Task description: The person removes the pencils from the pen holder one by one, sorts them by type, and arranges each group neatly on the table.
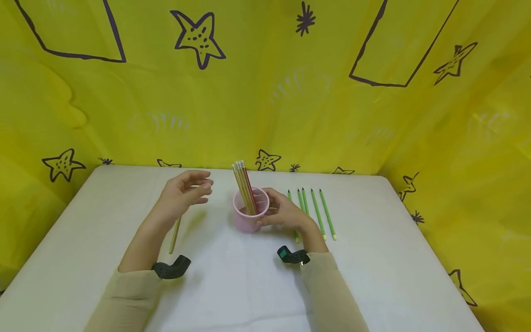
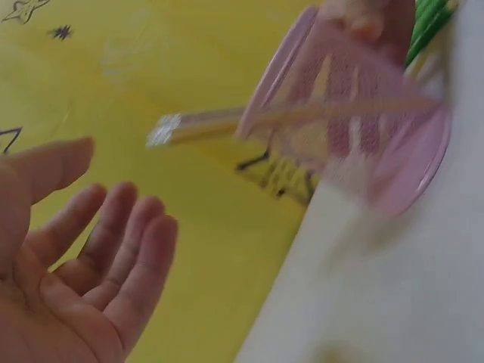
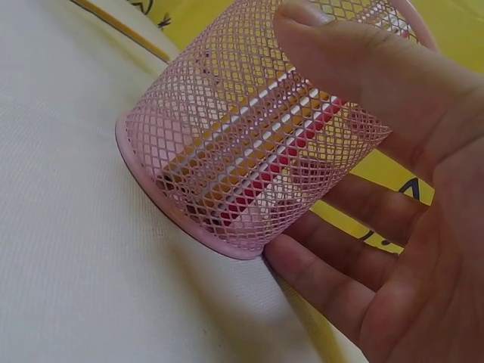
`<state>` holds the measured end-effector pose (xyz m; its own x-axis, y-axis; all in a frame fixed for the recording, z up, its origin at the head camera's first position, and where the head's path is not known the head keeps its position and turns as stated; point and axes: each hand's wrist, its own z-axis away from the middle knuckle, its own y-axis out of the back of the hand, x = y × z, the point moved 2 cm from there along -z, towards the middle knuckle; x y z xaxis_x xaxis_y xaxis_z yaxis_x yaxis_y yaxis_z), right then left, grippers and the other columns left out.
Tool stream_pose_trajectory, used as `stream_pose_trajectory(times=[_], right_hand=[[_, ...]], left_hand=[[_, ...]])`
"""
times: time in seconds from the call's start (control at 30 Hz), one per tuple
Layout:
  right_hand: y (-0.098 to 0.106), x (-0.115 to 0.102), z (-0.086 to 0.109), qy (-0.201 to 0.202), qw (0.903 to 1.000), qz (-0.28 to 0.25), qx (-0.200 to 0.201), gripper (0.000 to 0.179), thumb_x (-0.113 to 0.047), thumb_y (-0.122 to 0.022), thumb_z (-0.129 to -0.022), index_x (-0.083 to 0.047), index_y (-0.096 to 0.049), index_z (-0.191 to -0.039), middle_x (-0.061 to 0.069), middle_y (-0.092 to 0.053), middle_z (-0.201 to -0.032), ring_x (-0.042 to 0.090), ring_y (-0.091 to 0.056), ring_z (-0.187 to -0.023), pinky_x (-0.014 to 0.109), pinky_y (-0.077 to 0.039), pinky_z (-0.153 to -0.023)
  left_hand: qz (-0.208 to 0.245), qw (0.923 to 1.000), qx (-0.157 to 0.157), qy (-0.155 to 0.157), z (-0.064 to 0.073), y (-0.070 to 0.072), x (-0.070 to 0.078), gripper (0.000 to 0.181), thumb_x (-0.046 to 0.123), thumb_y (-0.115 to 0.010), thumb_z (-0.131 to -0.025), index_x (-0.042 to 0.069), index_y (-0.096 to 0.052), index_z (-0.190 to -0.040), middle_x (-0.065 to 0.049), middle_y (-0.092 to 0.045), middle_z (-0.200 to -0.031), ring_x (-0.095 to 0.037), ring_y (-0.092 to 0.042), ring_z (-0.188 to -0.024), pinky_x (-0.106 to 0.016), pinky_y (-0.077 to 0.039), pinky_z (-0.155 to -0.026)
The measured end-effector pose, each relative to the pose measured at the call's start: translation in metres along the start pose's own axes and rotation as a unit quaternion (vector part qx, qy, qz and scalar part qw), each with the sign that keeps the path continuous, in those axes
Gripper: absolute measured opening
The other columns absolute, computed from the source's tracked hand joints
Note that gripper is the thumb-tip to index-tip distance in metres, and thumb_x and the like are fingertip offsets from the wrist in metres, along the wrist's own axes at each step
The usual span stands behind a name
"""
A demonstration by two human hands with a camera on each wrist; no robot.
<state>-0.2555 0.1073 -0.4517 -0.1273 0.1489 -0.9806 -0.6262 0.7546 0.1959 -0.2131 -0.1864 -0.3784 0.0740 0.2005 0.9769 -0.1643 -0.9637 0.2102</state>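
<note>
A pink mesh pencil cup point(image 1: 245, 224) stands near the middle of the table, with several gold pencils point(image 1: 244, 189) and a red pencil point(image 1: 251, 191) leaning in it. My right hand point(image 1: 286, 211) grips the cup from its right side, thumb and fingers around the mesh wall, as the right wrist view shows up close. To the left of the cup, my left hand point(image 1: 182, 192) hovers with fingers loosely spread and nothing in them. Below that hand a single gold pencil point(image 1: 175, 236) lies on the table, its upper end hidden behind the hand.
Several green pencils point(image 1: 327, 214) lie side by side on the white table point(image 1: 394, 258) right of the cup, partly behind my right forearm. A yellow curtain point(image 1: 249, 101) with drawn starfish hangs behind and along both sides. A dark camera point(image 1: 172, 267) sits on my left wrist.
</note>
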Motion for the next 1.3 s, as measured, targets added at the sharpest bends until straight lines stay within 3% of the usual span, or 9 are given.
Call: stream_pose_trajectory(times=[0.1, 0.23, 0.53, 0.83, 1.1, 1.3], right_hand=[[-0.003, 0.0, 0.0, 0.005, 1.0, -0.001, 0.0, 0.079, -0.001, -0.085, -0.074, -0.017, -0.047, -0.143, 0.008, -0.057, -0.139, 0.027, -0.056, -0.127, 0.042, -0.049, -0.105], [-0.005, 0.001, -0.002, 0.005, 1.0, 0.0, -0.001, 0.078, -0.001, -0.084, -0.075, -0.015, -0.047, -0.142, 0.011, -0.058, -0.138, 0.028, -0.058, -0.125, 0.042, -0.05, -0.104], [-0.005, 0.003, -0.005, 0.012, 0.9999, -0.009, -0.001, 0.077, 0.006, -0.082, -0.074, -0.013, -0.049, -0.141, 0.011, -0.059, -0.136, 0.028, -0.056, -0.127, 0.041, -0.05, -0.105], [-0.004, 0.001, -0.005, 0.015, 0.9999, -0.001, -0.002, 0.078, 0.001, -0.084, -0.075, -0.016, -0.048, -0.142, 0.009, -0.058, -0.137, 0.025, -0.056, -0.127, 0.04, -0.05, -0.104], [-0.003, 0.0, -0.006, 0.021, 0.9997, -0.013, -0.003, 0.077, 0.007, -0.082, -0.075, -0.012, -0.048, -0.142, 0.012, -0.059, -0.137, 0.028, -0.056, -0.127, 0.042, -0.05, -0.105], [-0.001, -0.001, -0.003, 0.021, 0.9997, -0.017, 0.001, 0.077, 0.008, -0.081, -0.075, -0.009, -0.047, -0.142, 0.016, -0.058, -0.137, 0.032, -0.055, -0.128, 0.044, -0.049, -0.106]], left_hand=[[0.061, 0.9974, 0.01, 0.036, -0.008, -0.017, -0.006, 0.048, 0.023, -0.065, -0.098, 0.005, -0.05, -0.14, -0.017, -0.058, -0.128, -0.018, -0.066, -0.106, -0.031, -0.059, -0.089], [0.052, 0.9959, 0.028, 0.069, -0.019, -0.034, -0.013, 0.052, 0.03, -0.068, -0.096, 0.007, -0.052, -0.14, -0.018, -0.059, -0.13, -0.029, -0.063, -0.115, -0.033, -0.058, -0.091], [0.009, 0.9977, 0.035, 0.058, -0.034, -0.061, -0.015, 0.042, 0.027, -0.07, -0.094, 0.004, -0.06, -0.127, -0.016, -0.063, -0.125, -0.03, -0.064, -0.113, -0.039, -0.057, -0.091], [-0.008, 0.9945, 0.072, 0.075, -0.04, -0.068, -0.018, 0.035, 0.031, -0.069, -0.095, 0.005, -0.065, -0.118, -0.013, -0.064, -0.122, -0.028, -0.064, -0.11, -0.036, -0.058, -0.089], [0.031, 0.9946, 0.088, 0.046, -0.04, -0.065, -0.015, 0.03, 0.023, -0.069, -0.096, -0.001, -0.062, -0.113, -0.014, -0.063, -0.115, -0.022, -0.065, -0.101, -0.035, -0.059, -0.088], [0.037, 0.9942, 0.094, 0.037, -0.037, -0.061, -0.005, 0.032, 0.024, -0.067, -0.097, -0.001, -0.061, -0.116, -0.014, -0.064, -0.114, -0.025, -0.065, -0.105, -0.037, -0.057, -0.092]])
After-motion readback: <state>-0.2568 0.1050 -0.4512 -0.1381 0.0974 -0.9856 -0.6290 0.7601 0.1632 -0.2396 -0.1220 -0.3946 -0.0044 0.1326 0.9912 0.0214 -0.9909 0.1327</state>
